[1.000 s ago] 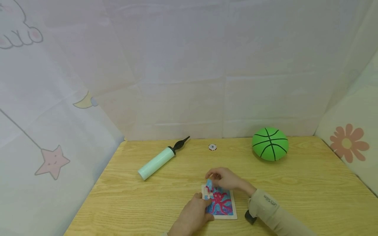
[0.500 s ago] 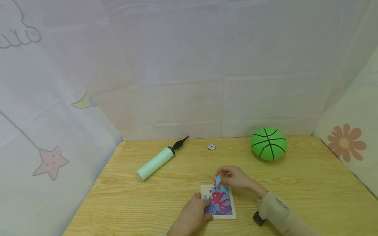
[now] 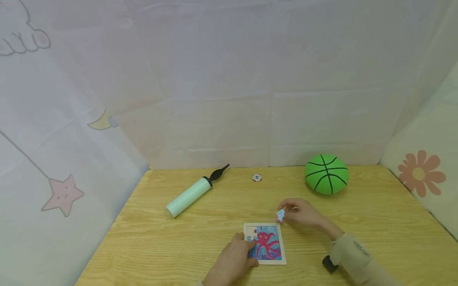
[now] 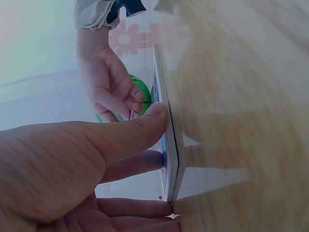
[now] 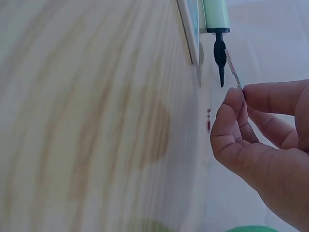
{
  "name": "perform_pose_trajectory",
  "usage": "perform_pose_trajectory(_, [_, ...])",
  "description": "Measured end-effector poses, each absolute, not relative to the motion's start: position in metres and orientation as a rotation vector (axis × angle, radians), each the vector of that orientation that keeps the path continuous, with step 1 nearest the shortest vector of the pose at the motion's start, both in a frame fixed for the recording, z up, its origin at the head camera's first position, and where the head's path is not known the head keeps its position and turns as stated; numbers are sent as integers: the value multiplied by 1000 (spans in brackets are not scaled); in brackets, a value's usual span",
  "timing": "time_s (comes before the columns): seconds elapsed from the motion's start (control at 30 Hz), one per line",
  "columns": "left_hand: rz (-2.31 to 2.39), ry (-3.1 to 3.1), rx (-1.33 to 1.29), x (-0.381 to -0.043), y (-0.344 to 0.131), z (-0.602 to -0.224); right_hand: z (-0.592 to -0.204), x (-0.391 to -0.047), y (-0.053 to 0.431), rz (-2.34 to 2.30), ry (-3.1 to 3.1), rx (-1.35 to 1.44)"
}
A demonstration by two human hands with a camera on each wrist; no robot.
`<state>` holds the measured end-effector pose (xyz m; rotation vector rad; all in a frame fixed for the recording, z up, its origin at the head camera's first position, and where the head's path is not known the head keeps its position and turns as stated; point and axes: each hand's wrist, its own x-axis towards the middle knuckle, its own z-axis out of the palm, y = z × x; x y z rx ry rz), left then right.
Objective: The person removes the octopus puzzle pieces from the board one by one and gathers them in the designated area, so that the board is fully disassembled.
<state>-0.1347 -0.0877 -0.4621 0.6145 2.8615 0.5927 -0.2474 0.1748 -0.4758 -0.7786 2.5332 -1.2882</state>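
An octopus jigsaw puzzle in a white frame lies on the table, with a bare pale gap at its upper left. My left hand steadies it from the lower left. The straight thumb touches the frame's edge, while the index finger rests on the picture and other fingers lie along the side. Just beyond the puzzle's upper right corner, my right hand pinches a blue and pink puzzle piece between thumb and fingertips. In the right wrist view the piece shows thin and nearly edge-on, above the table.
A mint-green hand pump with a black nozzle lies at the left. Near the back edge is a poker chip. A green ball with black lines sits at the back right. Printed cloth hangs behind the table.
My right hand has lifted the puzzle piece from over the puzzle's upper left and carried it right, past the upper right corner. The left hand has stayed in place.
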Motion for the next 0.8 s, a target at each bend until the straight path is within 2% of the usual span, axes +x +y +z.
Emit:
perform_pose_trajectory(0.27, [611, 2840, 599, -135, -88, -461, -473, -249, 208, -1260, 2477, -850])
perform_pose_trajectory(0.8, [596, 2850, 621, -135, -88, -462, -464, -249, 240, -1256, 2341, -769])
